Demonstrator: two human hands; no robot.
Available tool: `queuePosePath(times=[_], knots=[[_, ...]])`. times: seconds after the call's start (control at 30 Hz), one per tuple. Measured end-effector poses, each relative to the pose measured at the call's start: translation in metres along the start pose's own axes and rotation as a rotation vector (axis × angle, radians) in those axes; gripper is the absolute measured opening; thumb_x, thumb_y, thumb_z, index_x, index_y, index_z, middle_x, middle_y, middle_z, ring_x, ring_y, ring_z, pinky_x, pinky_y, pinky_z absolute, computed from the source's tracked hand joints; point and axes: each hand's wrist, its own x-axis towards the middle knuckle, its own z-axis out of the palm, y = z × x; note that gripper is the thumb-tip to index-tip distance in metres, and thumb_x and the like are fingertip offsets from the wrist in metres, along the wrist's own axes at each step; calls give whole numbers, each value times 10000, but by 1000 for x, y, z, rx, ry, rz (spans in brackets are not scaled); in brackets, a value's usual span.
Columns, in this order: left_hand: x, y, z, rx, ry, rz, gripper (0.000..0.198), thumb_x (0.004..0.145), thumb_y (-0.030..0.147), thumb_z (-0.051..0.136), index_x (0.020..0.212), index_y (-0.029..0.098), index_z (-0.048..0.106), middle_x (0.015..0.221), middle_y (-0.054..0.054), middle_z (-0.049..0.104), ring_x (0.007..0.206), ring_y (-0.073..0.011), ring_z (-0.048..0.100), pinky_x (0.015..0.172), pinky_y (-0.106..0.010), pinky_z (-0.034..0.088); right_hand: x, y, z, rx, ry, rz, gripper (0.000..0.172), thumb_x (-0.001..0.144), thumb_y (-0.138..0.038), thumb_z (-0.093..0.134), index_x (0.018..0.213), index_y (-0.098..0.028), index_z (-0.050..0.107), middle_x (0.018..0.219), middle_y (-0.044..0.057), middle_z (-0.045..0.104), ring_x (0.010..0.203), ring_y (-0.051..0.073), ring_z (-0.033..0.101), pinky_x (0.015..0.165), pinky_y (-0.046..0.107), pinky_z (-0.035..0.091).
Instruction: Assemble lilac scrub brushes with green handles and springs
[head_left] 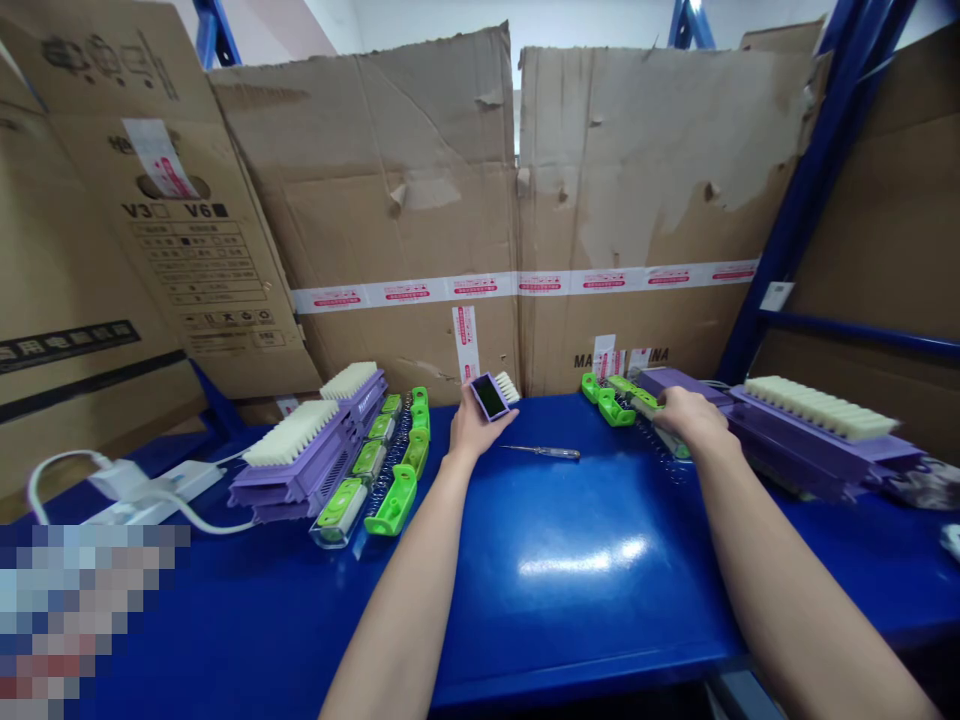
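Fingers of the left hand (471,428) close round a small purple brush (491,394) above the blue worktop (570,560). Right hand (691,420) rests on green clips (611,402); whether its fingers grip cannot be told. Between both lies a screwdriver (544,452).

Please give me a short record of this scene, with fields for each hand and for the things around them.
left hand: holds a small purple brush
right hand: palm down at the green parts; grip hidden
between hands: screwdriver, lying on the blue table
left side: left brushes, green clips, white cable
right side: right brushes
behind: cardboard boxes
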Motion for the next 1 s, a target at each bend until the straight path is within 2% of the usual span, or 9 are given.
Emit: queuePosePath(times=[0.2,0.37,0.43,0.57,0.77,0.9,1.0], knots=[[5,-6,4,-189,95,-98,845,611,501,746,1264,232,282,1148,-106,622,1050,-259,614,842,-351,489,5,3,6,28,15,-26,385,747,-348,568,1106,-219,615,1046,145,643,1002,299,609,767,378,483],[5,4,0,-135,294,2,985,605,497,747,1353,198,181,1324,-173,462,1164,-285,532,931,-386,451,3,0,2,-5,47,31,364,713,-367,612,1031,-192,647,1031,166,642,964,304,622,742,382,494],[4,9,-2,-81,361,46,950,634,495,725,1358,186,193,1337,-184,425,1198,-293,498,957,-397,434,0,-2,0,-10,48,54,358,708,-353,610,1027,-196,648,1048,165,639,964,310,625,735,391,498],[3,12,-5,-14,331,63,732,714,478,662,1304,234,302,1259,-127,475,1187,-273,500,941,-382,446,-1,-2,-1,1,37,40,350,700,-307,598,1029,-200,648,1067,164,637,971,321,623,727,399,499],[5,4,-2,-15,319,48,767,708,439,685,1301,215,254,1257,-139,462,1165,-257,513,929,-362,446,5,2,6,31,56,-4,371,709,-368,611,1026,-180,653,1016,184,640,958,323,620,723,395,494],[9,-4,0,-41,375,5,728,711,425,683,1269,200,272,1251,-143,454,1172,-242,497,946,-352,427,6,1,4,19,81,19,397,711,-407,611,1038,-187,652,1045,185,625,977,328,611,734,408,491],[12,-10,1,-55,424,-78,682,680,426,706,1200,188,336,1216,-129,477,1171,-249,481,965,-372,405,2,0,-1,15,104,29,443,695,-431,619,1066,-191,643,1057,174,614,964,328,612,722,402,490]])
